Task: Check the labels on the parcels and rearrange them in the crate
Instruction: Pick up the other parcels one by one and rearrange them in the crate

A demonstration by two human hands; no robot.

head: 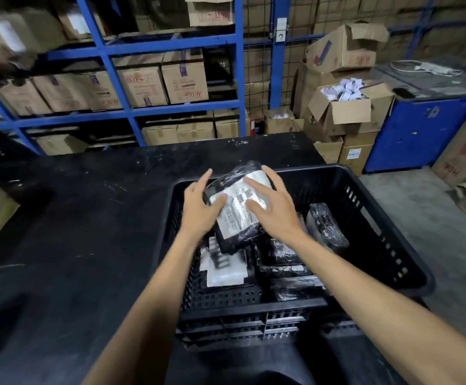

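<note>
A black slatted plastic crate rests at the right end of a black table. Above its far half a black plastic-wrapped parcel with a white printed label is held tilted, label up. My left hand grips its left edge, thumb on the label. My right hand lies over its right side, fingers spread across the label. Below lie several more black wrapped parcels: one with a white label at the left, a glossy one leaning at the right, others in the middle.
The black table top stretches left of the crate. Blue steel racking loaded with cardboard cartons stands behind. Open cartons are stacked at the back right beside a blue cabinet. Concrete floor lies to the right.
</note>
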